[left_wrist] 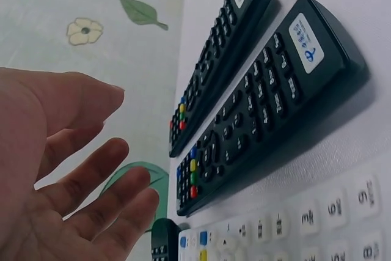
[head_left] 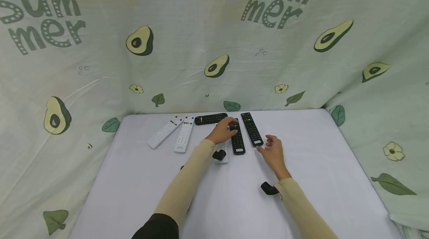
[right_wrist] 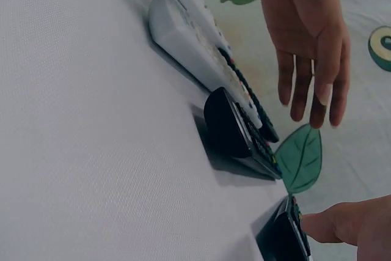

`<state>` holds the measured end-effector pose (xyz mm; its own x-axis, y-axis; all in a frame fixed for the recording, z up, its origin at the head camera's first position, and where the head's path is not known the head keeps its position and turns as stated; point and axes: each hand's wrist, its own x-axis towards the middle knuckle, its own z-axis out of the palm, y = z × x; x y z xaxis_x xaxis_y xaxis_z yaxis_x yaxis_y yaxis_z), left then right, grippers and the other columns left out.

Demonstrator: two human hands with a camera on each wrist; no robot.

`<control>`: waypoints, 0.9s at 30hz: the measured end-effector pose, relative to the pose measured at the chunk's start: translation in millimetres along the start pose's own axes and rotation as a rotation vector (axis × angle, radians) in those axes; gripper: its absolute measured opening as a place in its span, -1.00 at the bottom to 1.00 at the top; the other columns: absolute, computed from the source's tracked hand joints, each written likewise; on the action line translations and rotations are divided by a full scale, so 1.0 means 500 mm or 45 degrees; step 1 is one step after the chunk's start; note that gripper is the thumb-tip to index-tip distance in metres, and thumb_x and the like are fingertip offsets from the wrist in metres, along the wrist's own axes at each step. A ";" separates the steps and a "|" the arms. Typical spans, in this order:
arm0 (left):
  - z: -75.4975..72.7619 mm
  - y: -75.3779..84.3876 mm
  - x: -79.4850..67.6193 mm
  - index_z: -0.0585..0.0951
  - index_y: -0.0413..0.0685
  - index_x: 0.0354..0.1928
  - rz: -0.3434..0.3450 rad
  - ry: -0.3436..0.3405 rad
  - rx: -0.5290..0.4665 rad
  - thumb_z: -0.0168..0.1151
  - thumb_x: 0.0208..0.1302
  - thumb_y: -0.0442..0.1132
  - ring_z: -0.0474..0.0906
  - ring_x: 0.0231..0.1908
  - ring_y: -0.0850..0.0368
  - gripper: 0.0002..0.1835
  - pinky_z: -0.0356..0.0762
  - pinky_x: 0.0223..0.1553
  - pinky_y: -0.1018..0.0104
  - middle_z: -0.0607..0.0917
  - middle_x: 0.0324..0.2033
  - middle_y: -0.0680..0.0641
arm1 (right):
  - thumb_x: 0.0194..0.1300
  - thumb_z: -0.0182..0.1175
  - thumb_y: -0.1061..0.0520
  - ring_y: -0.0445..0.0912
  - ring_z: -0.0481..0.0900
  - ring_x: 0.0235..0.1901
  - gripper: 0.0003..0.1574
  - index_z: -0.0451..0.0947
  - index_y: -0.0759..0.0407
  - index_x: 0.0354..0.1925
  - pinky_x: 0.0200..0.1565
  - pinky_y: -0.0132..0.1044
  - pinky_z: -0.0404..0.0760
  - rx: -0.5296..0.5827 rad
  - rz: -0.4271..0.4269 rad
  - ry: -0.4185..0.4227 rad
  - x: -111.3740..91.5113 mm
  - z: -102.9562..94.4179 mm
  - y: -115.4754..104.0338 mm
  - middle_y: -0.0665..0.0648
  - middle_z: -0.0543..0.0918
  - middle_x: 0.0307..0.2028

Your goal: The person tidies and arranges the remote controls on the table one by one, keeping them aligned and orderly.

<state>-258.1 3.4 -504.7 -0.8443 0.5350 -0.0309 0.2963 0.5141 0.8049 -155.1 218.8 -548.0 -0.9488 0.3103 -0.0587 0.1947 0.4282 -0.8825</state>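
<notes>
My left hand [head_left: 222, 131] hovers over the middle of a row of remote controls, its fingers loosely bent and holding nothing. Beneath it lies a white remote [head_left: 222, 147], partly covered by the hand and wrist. Just right of that hand is a black remote [head_left: 238, 142], with coloured buttons at its far end and a white label at its near end. My right hand [head_left: 274, 155] is beside the near end of another black remote [head_left: 252, 129]. In the right wrist view, the right thumb [right_wrist: 333, 221] is right at this remote's edge, fingers out of sight.
Two white remotes [head_left: 165, 132] lie slanted on the left of the white table [head_left: 134, 194]. A black remote [head_left: 208, 119] lies crosswise near the back edge. Behind the table hangs a patterned cloth [head_left: 181, 53] with avocados and leaves.
</notes>
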 end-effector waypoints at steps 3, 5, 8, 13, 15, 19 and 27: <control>0.009 0.002 0.014 0.47 -0.23 0.42 -0.013 0.009 -0.007 0.26 0.52 -0.34 0.49 0.34 -0.15 -0.51 0.47 0.42 0.08 0.55 0.33 -0.24 | 0.26 0.36 0.37 0.28 0.43 0.11 -0.16 0.24 0.56 0.40 0.25 0.14 0.57 -0.031 -0.005 0.007 0.007 0.006 0.001 0.50 0.36 0.18; 0.014 0.005 0.022 0.44 -0.22 0.45 -0.033 0.016 -0.024 0.26 0.51 -0.34 0.49 0.35 -0.14 -0.48 0.46 0.44 0.08 0.54 0.35 -0.24 | 0.25 0.38 0.37 0.28 0.44 0.10 -0.14 0.23 0.56 0.40 0.23 0.14 0.58 -0.046 -0.013 0.013 0.012 0.010 0.002 0.51 0.35 0.18; 0.023 0.010 0.033 0.40 -0.25 0.47 -0.045 0.030 -0.053 0.25 0.50 -0.37 0.50 0.36 -0.15 -0.44 0.45 0.44 0.07 0.54 0.36 -0.26 | 0.24 0.38 0.37 0.29 0.45 0.10 -0.13 0.23 0.56 0.41 0.22 0.14 0.59 -0.057 -0.028 0.013 0.021 0.018 0.006 0.52 0.35 0.19; 0.039 0.011 0.053 0.38 -0.28 0.48 -0.073 0.042 -0.100 0.25 0.48 -0.38 0.50 0.35 -0.16 -0.42 0.48 0.42 0.04 0.54 0.37 -0.27 | 0.22 0.42 0.33 0.30 0.42 0.14 -0.06 0.22 0.53 0.44 0.25 0.15 0.55 -0.076 -0.034 -0.010 0.036 0.032 0.008 0.51 0.35 0.20; 0.046 0.010 0.058 0.39 -0.27 0.48 -0.095 0.047 -0.113 0.26 0.48 -0.38 0.50 0.35 -0.16 -0.42 0.48 0.41 0.02 0.53 0.39 -0.27 | 0.20 0.42 0.32 0.32 0.42 0.16 -0.04 0.21 0.53 0.45 0.26 0.17 0.53 -0.090 -0.037 -0.021 0.039 0.038 0.007 0.51 0.35 0.20; 0.058 0.006 0.067 0.39 -0.26 0.48 -0.129 0.050 -0.123 0.26 0.48 -0.37 0.48 0.37 -0.17 -0.41 0.46 0.43 0.00 0.50 0.43 -0.27 | 0.18 0.44 0.30 0.34 0.43 0.20 0.00 0.20 0.50 0.47 0.29 0.21 0.50 -0.119 -0.033 -0.023 0.041 0.048 0.003 0.51 0.35 0.21; 0.076 -0.003 0.084 0.30 -0.25 0.55 -0.164 0.048 -0.158 0.24 0.51 -0.34 0.44 0.43 -0.18 -0.35 0.45 0.44 -0.04 0.43 0.49 -0.26 | 0.17 0.50 0.23 0.33 0.48 0.15 0.00 0.26 0.55 0.43 0.26 0.19 0.52 -0.220 -0.069 0.024 0.042 0.060 -0.008 0.54 0.39 0.18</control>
<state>-277.3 50.5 -529.8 -0.8886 0.4432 -0.1184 0.1289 0.4889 0.8628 -183.1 198.0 -559.6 -0.9547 0.2976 -0.0030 0.1844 0.5837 -0.7908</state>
